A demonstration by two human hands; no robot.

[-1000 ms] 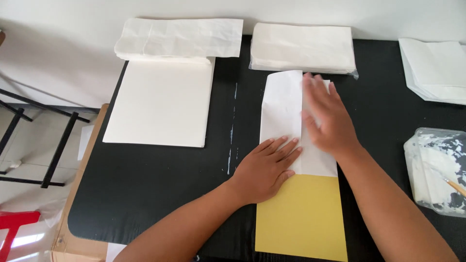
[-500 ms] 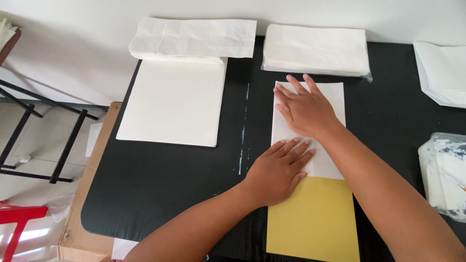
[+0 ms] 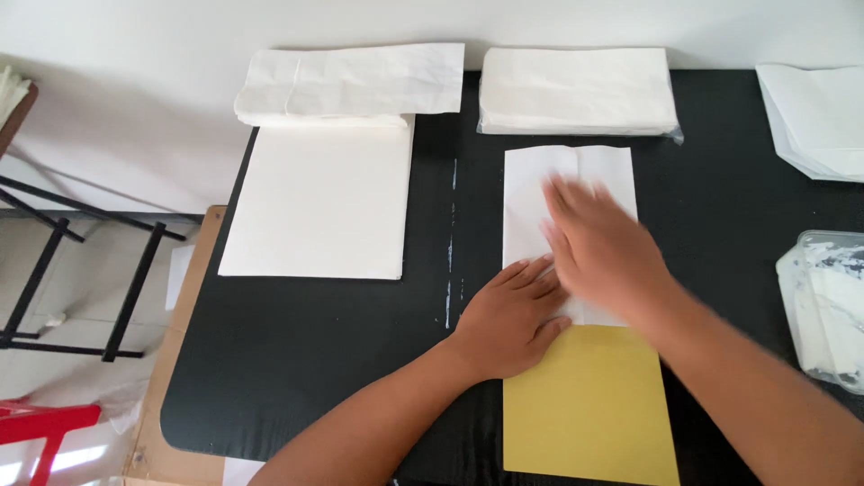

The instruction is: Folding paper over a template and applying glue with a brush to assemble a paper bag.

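Head view: the left hand (image 3: 508, 315) lies flat, fingers spread, on the near left edge of a white paper sheet (image 3: 569, 180) where it overlaps a yellow sheet (image 3: 589, 405), apparently pinning both so they do not slide on the black desk (image 3: 360, 360). The right hand (image 3: 598, 252) is also open and flat on the white paper, blurred with motion, palm pressing the sheet down; neither hand grips anything. The two hands sit just beside each other, nearly touching. The white sheet lies in the middle of the desk, its far end near a wrapped stack of white paper (image 3: 576, 90). To the left lie a flat white pad (image 3: 315, 207) and folded white bags (image 3: 351, 83). At the right edge, a clear plastic tub (image 3: 823, 306) holds something white, perhaps paste; more white sheets (image 3: 814, 112) lie far right
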